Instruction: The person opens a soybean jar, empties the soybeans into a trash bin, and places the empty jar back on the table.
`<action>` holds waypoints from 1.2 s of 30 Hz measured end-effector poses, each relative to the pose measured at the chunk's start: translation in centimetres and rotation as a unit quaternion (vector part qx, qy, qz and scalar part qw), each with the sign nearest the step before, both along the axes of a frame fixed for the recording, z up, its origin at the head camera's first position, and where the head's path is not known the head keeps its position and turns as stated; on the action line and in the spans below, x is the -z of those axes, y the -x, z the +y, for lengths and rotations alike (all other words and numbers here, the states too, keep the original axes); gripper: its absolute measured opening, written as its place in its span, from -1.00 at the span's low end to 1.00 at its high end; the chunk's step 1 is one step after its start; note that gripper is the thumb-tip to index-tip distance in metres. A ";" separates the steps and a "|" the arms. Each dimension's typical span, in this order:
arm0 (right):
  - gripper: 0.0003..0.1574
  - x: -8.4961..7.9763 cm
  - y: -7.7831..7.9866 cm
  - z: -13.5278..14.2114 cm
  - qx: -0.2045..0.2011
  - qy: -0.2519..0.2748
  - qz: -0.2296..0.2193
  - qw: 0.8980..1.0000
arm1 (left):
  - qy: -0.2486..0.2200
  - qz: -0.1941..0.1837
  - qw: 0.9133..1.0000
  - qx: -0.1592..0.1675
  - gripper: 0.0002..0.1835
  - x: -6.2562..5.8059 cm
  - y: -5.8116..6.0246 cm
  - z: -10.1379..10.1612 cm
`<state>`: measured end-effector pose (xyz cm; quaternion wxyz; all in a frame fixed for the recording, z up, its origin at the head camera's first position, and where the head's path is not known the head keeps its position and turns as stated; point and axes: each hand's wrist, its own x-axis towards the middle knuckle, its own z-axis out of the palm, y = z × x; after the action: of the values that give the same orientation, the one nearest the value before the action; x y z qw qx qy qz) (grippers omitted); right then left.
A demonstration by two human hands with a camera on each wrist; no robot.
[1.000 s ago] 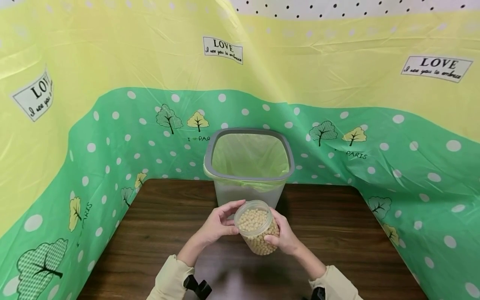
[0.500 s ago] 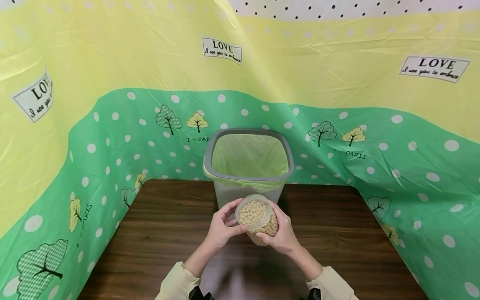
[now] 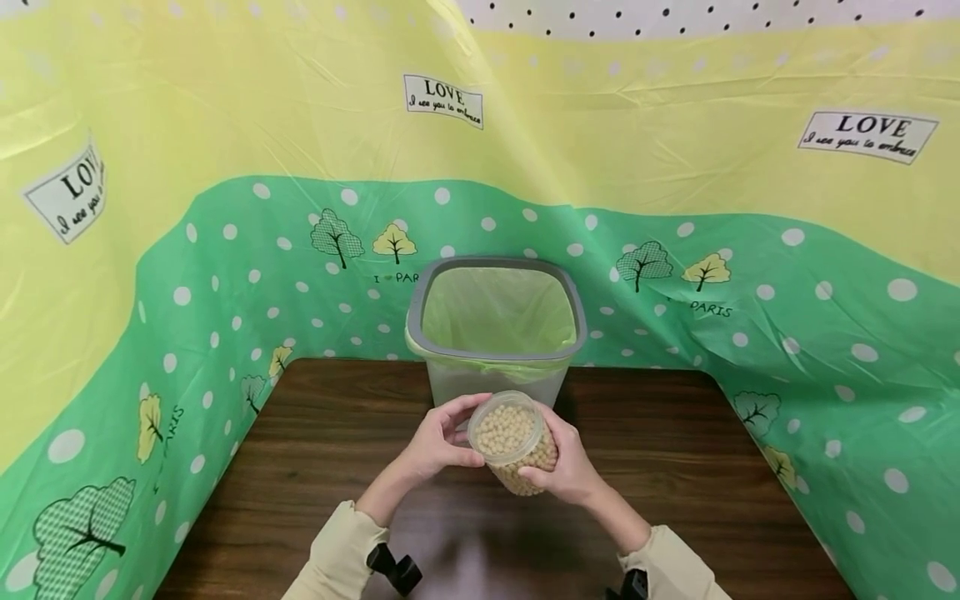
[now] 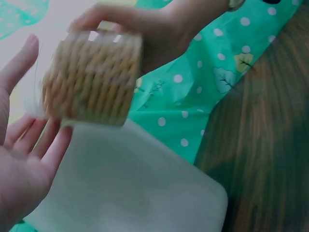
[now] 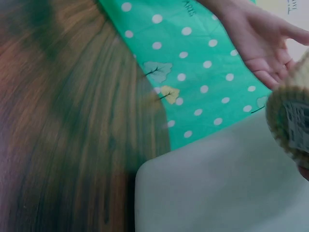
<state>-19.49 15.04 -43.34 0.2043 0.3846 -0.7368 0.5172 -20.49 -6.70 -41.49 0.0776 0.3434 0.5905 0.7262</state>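
In the head view a clear round jar (image 3: 528, 467) full of small pale beans tilts in front of the bin. My right hand (image 3: 572, 471) grips its side, thumb towards me and fingers behind. The left hand (image 3: 442, 440) spans the left of its top rim (image 3: 507, 458), thumb in front and forefinger behind. In the left wrist view the beans are blurred into streaks, and the left thumb (image 4: 19, 63) and fingers (image 4: 50, 142) frame the rim end. The right wrist view shows a label (image 5: 297, 126) on the jar's bottom; most of the right hand is out of that view.
Behind the jar stands a grey-rimmed bin (image 3: 491, 265) with a pale green liner (image 3: 495, 312). It sits at the back of a dark wooden table (image 3: 322, 417). A yellow and green printed sheet (image 3: 285, 242) encloses the back and sides.
The left hand turns about the jar's rim, its wrist swinging inward by half a second ago and back outward now. The jar rises a little, then stays in nearly the same place.
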 end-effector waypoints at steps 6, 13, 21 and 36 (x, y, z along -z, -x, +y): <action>0.02 0.6 0.5 -0.2 0.095 -0.005 0.030 0.995 | 0.023 -0.019 0.994 -0.107 -0.23 0.5 -0.6 1.0; -0.22 0.3 0.8 0.3 -0.053 0.071 -0.090 0.992 | 0.006 -0.027 0.999 -0.020 -0.14 0.1 0.4 -0.1; -0.02 -0.1 1.0 -0.4 -0.014 0.027 -0.011 0.999 | -0.014 -0.018 0.999 -0.028 -0.02 -0.1 0.3 0.2; -0.14 -1.5 -0.3 -0.2 -0.123 0.033 -0.031 0.991 | -0.064 0.015 0.996 0.063 -0.09 -0.2 -0.5 -0.6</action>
<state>-19.16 14.82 -41.81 0.1286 0.4492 -0.6727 0.5738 -19.99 -7.26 -41.26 0.0921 0.3952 0.5214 0.7506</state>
